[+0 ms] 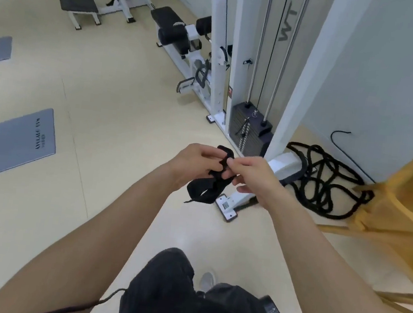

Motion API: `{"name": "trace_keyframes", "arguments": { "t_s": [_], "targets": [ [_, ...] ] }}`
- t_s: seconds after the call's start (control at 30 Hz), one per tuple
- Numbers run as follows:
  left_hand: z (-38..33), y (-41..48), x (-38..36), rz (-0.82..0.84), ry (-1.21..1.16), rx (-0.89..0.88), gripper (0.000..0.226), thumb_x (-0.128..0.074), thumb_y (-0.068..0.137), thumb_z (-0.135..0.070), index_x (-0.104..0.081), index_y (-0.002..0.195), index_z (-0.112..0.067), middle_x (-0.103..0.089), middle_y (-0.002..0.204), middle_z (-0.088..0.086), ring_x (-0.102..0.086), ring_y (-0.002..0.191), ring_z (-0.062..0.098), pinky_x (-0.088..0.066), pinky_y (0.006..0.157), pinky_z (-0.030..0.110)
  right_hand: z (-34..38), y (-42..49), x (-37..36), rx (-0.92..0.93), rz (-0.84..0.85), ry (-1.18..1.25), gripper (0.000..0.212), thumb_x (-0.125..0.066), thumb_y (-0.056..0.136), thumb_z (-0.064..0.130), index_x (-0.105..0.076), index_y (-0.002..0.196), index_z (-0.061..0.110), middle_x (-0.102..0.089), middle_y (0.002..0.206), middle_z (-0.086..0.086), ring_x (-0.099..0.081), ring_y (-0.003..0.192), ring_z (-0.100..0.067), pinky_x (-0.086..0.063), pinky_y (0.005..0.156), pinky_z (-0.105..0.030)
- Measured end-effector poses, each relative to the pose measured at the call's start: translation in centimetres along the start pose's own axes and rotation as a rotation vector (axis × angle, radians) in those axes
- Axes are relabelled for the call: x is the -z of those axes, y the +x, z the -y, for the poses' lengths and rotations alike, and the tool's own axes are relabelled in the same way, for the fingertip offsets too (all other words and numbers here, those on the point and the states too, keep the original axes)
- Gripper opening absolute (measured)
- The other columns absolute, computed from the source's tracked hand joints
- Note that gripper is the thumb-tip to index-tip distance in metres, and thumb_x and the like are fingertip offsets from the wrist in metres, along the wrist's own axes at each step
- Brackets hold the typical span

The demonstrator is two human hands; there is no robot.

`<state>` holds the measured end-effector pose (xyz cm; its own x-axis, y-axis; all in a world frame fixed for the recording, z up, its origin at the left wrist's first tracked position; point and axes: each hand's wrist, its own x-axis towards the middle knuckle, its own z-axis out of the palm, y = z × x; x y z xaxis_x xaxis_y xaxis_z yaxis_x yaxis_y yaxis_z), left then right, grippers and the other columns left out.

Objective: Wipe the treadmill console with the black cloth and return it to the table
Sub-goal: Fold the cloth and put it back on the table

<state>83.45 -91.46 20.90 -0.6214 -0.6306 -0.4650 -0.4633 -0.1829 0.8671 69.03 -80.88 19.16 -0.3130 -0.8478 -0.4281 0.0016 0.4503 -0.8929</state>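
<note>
Left hand (194,164) and right hand (250,173): both pinching the black cloth (210,182), bunching it in mid-air above the floor (118,110). Treadmill console: not showing. Wooden worktop (400,204): standing nearby at right. Progress: cannot tell whether wiping is done; the return is remaining.

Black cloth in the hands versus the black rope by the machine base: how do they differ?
The black cloth is a bunched fabric held in the air by the left hand and right hand; the thick black rope lies in loose coils on the floor, untouched. Both are black and limp.
</note>
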Motion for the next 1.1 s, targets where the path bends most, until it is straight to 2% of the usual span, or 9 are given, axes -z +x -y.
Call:
{"name": "trace_keyframes", "arguments": {
  "t_s": [0.1, 0.2, 0.27, 0.33, 0.43, 0.5, 0.67, 0.8, 1.1],
  "targets": [
    [-1.8, 4.9, -2.5, 0.092, 0.227, -0.122, 0.023, -0.082, 0.077, -0.010, -0.078, 0.095, -0.024, -0.074, 0.092, 0.000, -0.065, 0.082, 0.008, -0.052, 0.078, 0.023, -0.3, 2.1, 3.6, -0.065, -0.114, -0.009, 0.028, -0.058, 0.094, 0.025, -0.075, 0.078, 0.009, -0.068, 0.069, 0.002, -0.049, 0.056, -0.013, -0.038, 0.054, -0.026],
    [-4.8, 10.0, -4.7, 0.227, 0.398, -0.181, 0.025, -0.078, 0.079, -0.005, -0.080, 0.100, -0.019, -0.075, 0.088, 0.000, -0.064, 0.073, 0.007, -0.053, 0.075, 0.025, 0.1, 3.5, 8.3, -0.112, -0.202, -0.088, 0.029, -0.054, 0.081, 0.024, -0.076, 0.074, 0.007, -0.064, 0.060, 0.001, -0.048, 0.051, -0.013, -0.037, 0.053, -0.028],
    [-7.3, 13.5, -6.4, 0.338, 0.485, -0.199, 0.031, -0.074, 0.080, 0.001, -0.079, 0.104, -0.019, -0.074, 0.090, -0.003, -0.067, 0.078, 0.009, -0.057, 0.077, 0.027, -0.8, 4.2, 12.1, -0.088, -0.445, -0.169, 0.027, -0.051, 0.084, 0.021, -0.073, 0.070, 0.016, -0.064, 0.061, 0.002, -0.055, 0.058, -0.015, -0.044, 0.061, -0.034],
    [-9.6, 16.3, -8.7, 0.477, 0.575, -0.245, 0.034, -0.073, 0.081, 0.004, -0.078, 0.107, -0.017, -0.072, 0.092, -0.006, -0.068, 0.082, 0.007, -0.058, 0.078, 0.023, -1.5, 3.9, 15.8, -0.042, -0.654, -0.168, 0.021, -0.051, 0.091, 0.018, -0.071, 0.087, 0.022, -0.067, 0.083, 0.006, -0.059, 0.075, -0.013, -0.046, 0.071, -0.032],
    [-13.3, 19.0, -12.9, 0.676, 0.654, -0.328, 0.031, -0.070, 0.084, 0.006, -0.078, 0.105, -0.015, -0.071, 0.090, -0.011, -0.063, 0.074, -0.009, -0.049, 0.068, 0.007, -1.8, 3.1, 20.8, -0.041, -0.567, -0.153, 0.037, -0.047, 0.098, 0.011, -0.064, 0.126, 0.028, -0.055, 0.123, 0.015, -0.053, 0.111, -0.004, -0.040, 0.092, -0.019],
    [-15.3, 20.3, -15.8, 0.795, 0.699, -0.380, 0.031, -0.069, 0.084, 0.007, -0.079, 0.099, -0.017, -0.071, 0.087, -0.014, -0.063, 0.073, -0.011, -0.047, 0.067, 0.006, -2.2, 2.3, 23.7, -0.159, -0.519, -0.056, 0.035, -0.047, 0.102, 0.023, -0.063, 0.131, 0.033, -0.056, 0.131, 0.014, -0.054, 0.122, -0.011, -0.041, 0.100, -0.028],
    [-19.0, 22.7, -23.7, 0.960, 0.724, -0.489, 0.035, -0.070, 0.082, 0.006, -0.080, 0.083, -0.028, -0.078, 0.090, -0.007, -0.071, 0.087, 0.008, -0.059, 0.088, 0.035, -4.8, -2.9, 28.2, -0.344, -0.494, 0.164, 0.023, -0.061, 0.098, 0.016, -0.073, 0.114, 0.026, -0.074, 0.110, -0.006, -0.069, 0.085, -0.017, -0.058, 0.083, -0.032],
    [-21.0, 22.7, -31.0, 1.015, 0.745, -0.553, 0.025, -0.072, 0.086, -0.001, -0.079, 0.089, -0.024, -0.074, 0.088, -0.011, -0.066, 0.082, 0.001, -0.053, 0.079, 0.022, -7.9, -8.0, 30.5, -0.374, -0.747, 0.309, 0.021, -0.071, 0.092, 0.014, -0.070, 0.111, 0.004, -0.075, 0.100, -0.013, -0.072, 0.079, -0.022, -0.061, 0.083, -0.038],
    [-21.4, 20.7, -49.9, 1.114, 1.110, -0.871, 0.024, -0.074, 0.086, -0.005, -0.067, 0.096, -0.026, -0.062, 0.092, -0.010, -0.060, 0.086, 0.009, -0.042, 0.066, 0.017, -13.3, -18.7, 37.9, -0.366, -1.160, 0.461, 0.014, -0.075, 0.088, 0.008, -0.063, 0.095, 0.005, -0.076, 0.095, -0.021, -0.077, 0.085, -0.031, -0.060, 0.061, -0.034]
  ]
}}
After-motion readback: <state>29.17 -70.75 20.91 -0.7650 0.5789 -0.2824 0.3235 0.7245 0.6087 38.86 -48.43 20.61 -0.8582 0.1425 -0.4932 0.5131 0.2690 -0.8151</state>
